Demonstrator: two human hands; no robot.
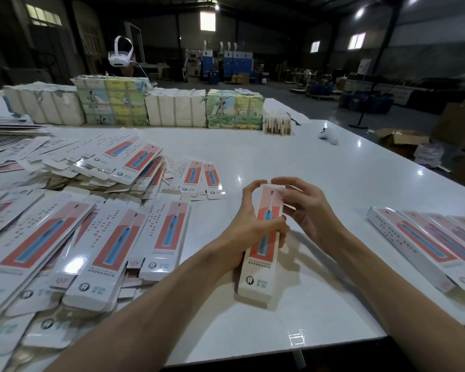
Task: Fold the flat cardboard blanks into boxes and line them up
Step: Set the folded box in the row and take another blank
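A long white toothbrush box (255, 275), printed red and blue, is folded into shape and stands slanted over the white table (293, 162), its near end down by the table. My left hand (249, 224) grips its middle, thumb across the front and fingertips at the far end. My right hand (304, 208) pinches the far end with curled fingers. Flat blanks (118, 237) of the same print lie heaped across the left of the table. Several folded boxes (427, 242) lie side by side in a row at the right edge.
Bundles of wrapped packs (172, 108) stand along the table's far edge, with a person in a white headset (121, 56) behind them. A small white object (329, 135) lies far right. Cardboard cartons (403, 139) sit on the floor past the right edge.
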